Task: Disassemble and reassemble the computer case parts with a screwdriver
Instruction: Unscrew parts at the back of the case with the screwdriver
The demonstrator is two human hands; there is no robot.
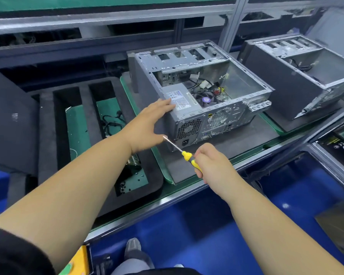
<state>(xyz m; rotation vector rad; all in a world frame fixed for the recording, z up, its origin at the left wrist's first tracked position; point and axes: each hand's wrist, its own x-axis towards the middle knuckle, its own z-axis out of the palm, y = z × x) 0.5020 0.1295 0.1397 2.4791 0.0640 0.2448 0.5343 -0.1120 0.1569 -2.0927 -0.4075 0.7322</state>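
Computer case (pixel 197 100) lies on its side, open side up, on a dark foam pad (pixel 216 155) over a green mat, centre of bench. Rear panel w/ fan grilles and power socket faces near edge. Inside: power supply (pixel 182 99) at near-left corner, CPU fan (pixel 206 100) just right of it, loose cables behind.

Left hand (pixel 147 126) at case's near-left corner: fingers straight, spread, tips resting on top edge by the power supply label; thumb down along the left wall. Holds nothing.

Right hand (pixel 211 161) just near of the case, apart from it, fingers curled round yellow-black handle of screwdriver (pixel 184 153). Shaft points up-left; tip sits close to the left thumb and the case's near-left lower corner. Contact w/ case: cannot tell.

Left of case: black foam tray (pixel 48 139) w/ long slots, a black cable (pixel 111 124) in one slot, small screws (pixel 125 187) at near end of it. Far right: second open case (pixel 300 76) on its own pad. Blue floor below bench edge.
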